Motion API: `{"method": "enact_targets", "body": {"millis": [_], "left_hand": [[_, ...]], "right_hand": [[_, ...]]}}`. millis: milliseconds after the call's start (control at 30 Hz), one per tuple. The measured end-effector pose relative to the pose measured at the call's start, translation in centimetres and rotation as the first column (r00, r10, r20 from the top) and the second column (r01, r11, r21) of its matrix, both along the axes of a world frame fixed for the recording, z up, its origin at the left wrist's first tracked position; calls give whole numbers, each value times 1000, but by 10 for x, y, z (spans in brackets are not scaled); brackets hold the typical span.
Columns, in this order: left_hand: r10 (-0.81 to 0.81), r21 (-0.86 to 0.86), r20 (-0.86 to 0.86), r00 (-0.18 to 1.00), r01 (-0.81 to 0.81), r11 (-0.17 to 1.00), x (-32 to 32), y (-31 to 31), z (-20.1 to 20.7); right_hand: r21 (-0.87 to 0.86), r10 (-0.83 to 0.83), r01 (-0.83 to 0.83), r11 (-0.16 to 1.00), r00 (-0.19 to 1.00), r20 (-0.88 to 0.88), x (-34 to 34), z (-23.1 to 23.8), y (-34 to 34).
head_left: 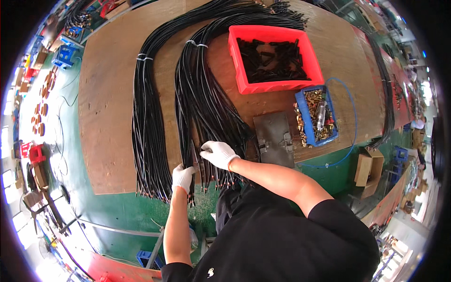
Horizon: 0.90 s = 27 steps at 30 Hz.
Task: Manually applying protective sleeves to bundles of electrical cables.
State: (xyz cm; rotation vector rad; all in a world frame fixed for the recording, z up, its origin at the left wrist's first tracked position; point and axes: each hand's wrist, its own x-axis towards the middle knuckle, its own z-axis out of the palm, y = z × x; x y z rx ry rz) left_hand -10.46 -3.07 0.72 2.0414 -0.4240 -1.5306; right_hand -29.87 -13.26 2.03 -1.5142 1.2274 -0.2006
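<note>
Both my hands wear white gloves and work at the near end of a long bundle of black cables (181, 113). My left hand (183, 177) is closed around cables close to their cut ends, at the table's near edge. Just above and to its right, my right hand (219, 155) has its thumb and fingers pinched together over the same bundle. What sits between those fingertips is too small to make out. Copper-coloured tips show on several cable ends. White ties bind the bundle farther up.
Another tied cable bundle (148, 113) lies to the left. A red bin (282, 85) of black tubular parts stands at the back right. Beside it a blue bin (304, 115) holds brass fittings and a clear-bodied tool (321, 115) with a blue hose. A dark metal plate (270, 124) lies nearer me.
</note>
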Motion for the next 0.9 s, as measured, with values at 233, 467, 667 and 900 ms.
{"method": "enact_targets", "body": {"millis": [233,467,667,900], "left_hand": [[109,-42,-26,994,-110,993,-37,-18,15],[226,-48,-179,958,-238,970,-42,-4,-15],[235,-14,-168,957,-240,971,-50,-10,7],[230,23,-10,973,-229,973,-59,-14,2]], "right_hand": [[-546,-81,162,822,982,169,-93,56,-77],[-693,-438,132,709,853,-285,-226,28,-274],[-219,41,-259,941,728,-685,-203,15,-350],[-311,-47,-264,913,689,-723,-155,-14,-375]]}}
